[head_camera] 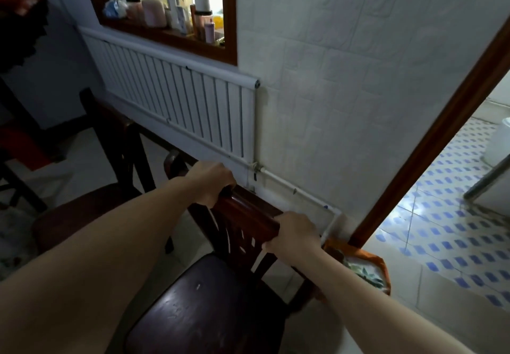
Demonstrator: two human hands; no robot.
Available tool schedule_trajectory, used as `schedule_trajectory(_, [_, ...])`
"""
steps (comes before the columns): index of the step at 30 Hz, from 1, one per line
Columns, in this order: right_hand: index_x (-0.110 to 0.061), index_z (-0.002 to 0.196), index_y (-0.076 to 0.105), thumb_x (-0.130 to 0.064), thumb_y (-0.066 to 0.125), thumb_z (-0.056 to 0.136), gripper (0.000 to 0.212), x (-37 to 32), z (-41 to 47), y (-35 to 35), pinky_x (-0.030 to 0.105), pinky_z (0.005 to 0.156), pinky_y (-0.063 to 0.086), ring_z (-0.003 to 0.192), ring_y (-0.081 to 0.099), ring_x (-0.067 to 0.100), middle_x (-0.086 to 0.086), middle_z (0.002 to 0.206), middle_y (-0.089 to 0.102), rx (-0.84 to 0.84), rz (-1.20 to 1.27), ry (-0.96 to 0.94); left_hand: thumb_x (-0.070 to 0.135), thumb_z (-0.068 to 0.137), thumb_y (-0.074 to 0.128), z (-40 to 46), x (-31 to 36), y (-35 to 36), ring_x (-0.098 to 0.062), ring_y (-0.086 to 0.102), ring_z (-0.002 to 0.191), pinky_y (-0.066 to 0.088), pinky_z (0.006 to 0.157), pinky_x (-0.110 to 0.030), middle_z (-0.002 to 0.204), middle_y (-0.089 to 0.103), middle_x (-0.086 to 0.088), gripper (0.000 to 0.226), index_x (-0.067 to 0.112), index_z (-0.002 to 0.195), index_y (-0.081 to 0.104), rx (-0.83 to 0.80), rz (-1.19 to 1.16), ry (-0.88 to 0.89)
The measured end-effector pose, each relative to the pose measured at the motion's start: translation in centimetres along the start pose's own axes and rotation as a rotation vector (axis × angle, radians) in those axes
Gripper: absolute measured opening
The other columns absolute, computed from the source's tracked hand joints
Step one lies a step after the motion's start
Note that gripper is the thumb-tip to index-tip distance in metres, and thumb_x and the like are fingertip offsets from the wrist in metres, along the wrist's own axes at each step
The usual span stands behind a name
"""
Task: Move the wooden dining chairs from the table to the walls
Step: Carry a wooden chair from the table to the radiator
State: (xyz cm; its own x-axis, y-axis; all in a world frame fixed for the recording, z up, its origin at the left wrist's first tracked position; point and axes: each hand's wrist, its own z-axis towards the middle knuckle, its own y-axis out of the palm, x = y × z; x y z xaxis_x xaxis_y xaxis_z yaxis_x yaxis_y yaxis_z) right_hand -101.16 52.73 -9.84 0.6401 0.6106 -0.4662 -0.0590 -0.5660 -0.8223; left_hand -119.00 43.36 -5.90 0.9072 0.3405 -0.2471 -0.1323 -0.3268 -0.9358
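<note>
A dark wooden dining chair [209, 306] stands in front of me, its seat toward me and its back toward the white wall [358, 91]. My left hand [211, 181] grips the left end of the chair's top rail [248, 210]. On the rail's right end my right hand [294, 233] is closed. A second dark wooden chair [110, 160] stands to the left, its back close to the radiator.
A white radiator [176, 105] hangs on the wall under a wood-framed window sill with several bottles [204, 22]. Pipes run low along the wall. An orange bag [364, 268] lies beside the chair by a wooden door frame [430, 144]. Blue-patterned tiles [452, 229] lie beyond the doorway.
</note>
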Motion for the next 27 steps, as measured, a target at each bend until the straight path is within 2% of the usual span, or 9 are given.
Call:
schedule_trajectory(5, [-0.013,0.101,0.071,-0.029,0.078,0.069,0.037,2.6,6.2,-5.1,0.028,0.069,0.051,0.094,0.067,0.024,0.006,0.100,0.070,0.003,0.015,-0.063,0.015,0.077,0.067,7.5,-0.5,-3.0,-0.024,0.061,0.098,0.045,0.064,-0.031,0.105,0.064,-0.004,0.033,0.018,0.110,0.064,-0.031,0.014,-0.004])
schedule_trajectory(8, [-0.010,0.110,0.068,-0.028,0.081,0.069,0.047,4.0,10.3,-8.7,0.024,0.077,0.051,0.098,0.064,0.019,0.005,0.109,0.068,-0.050,-0.001,-0.068,0.016,0.076,0.067,12.2,-1.0,-4.5,-0.023,0.060,0.097,0.041,0.063,-0.030,0.099,0.061,-0.003,0.031,0.018,0.107,0.064,-0.047,0.007,-0.016])
schedule_trajectory(12, [-0.009,0.115,0.065,-0.035,0.086,0.063,0.062,5.4,15.7,-12.0,0.027,0.086,0.055,0.101,0.064,0.019,0.005,0.113,0.066,-0.083,-0.009,0.011,0.017,0.073,0.069,17.4,-1.9,-5.7,-0.022,0.059,0.091,0.053,0.072,-0.035,0.095,0.062,-0.002,0.026,0.018,0.099,0.065,-0.068,-0.040,-0.002])
schedule_trajectory(14, [-0.010,0.115,0.065,-0.035,0.087,0.061,0.063,6.0,17.9,-12.9,0.026,0.083,0.055,0.100,0.064,0.018,0.005,0.112,0.067,-0.096,-0.018,0.040,0.017,0.072,0.069,19.6,-2.2,-6.0,-0.020,0.056,0.086,0.046,0.063,-0.030,0.087,0.056,0.002,0.024,0.017,0.096,0.064,-0.072,-0.038,0.026])
schedule_trajectory(17, [-0.008,0.114,0.067,-0.032,0.088,0.059,0.064,6.7,21.2,-14.0,0.025,0.080,0.055,0.099,0.065,0.019,0.006,0.111,0.068,-0.099,-0.034,0.058,0.014,0.072,0.067,23.2,-3.0,-6.3,-0.017,0.049,0.079,0.037,0.059,-0.027,0.076,0.048,0.005,0.020,0.015,0.092,0.063,-0.069,-0.042,0.062])
schedule_trajectory(20, [-0.008,0.116,0.067,-0.031,0.089,0.060,0.065,6.9,24.1,-14.8,0.026,0.083,0.055,0.102,0.064,0.019,0.007,0.114,0.067,-0.100,-0.040,0.099,0.016,0.070,0.069,26.7,-4.1,-6.3,-0.016,0.049,0.078,0.035,0.056,-0.024,0.081,0.053,0.003,0.024,0.014,0.094,0.065,-0.072,-0.051,0.113])
schedule_trajectory(24, [-0.005,0.121,0.063,-0.027,0.086,0.064,0.065,6.9,26.9,-15.7,0.021,0.079,0.049,0.108,0.061,0.020,0.009,0.119,0.065,-0.097,-0.052,0.167,0.023,0.068,0.073,31.4,-5.3,-5.8,-0.018,0.054,0.080,0.045,0.062,-0.029,0.084,0.058,0.001,0.028,0.018,0.095,0.066,-0.046,-0.022,0.206])
schedule_trajectory(27, [-0.005,0.122,0.061,-0.024,0.085,0.066,0.063,7.1,29.3,-16.6,0.023,0.081,0.049,0.110,0.060,0.022,0.009,0.120,0.063,-0.066,-0.075,0.231,0.023,0.069,0.073,35.3,-6.1,-5.9,-0.018,0.055,0.080,0.042,0.058,-0.028,0.086,0.060,0.001,0.026,0.020,0.093,0.065,-0.024,-0.028,0.259])
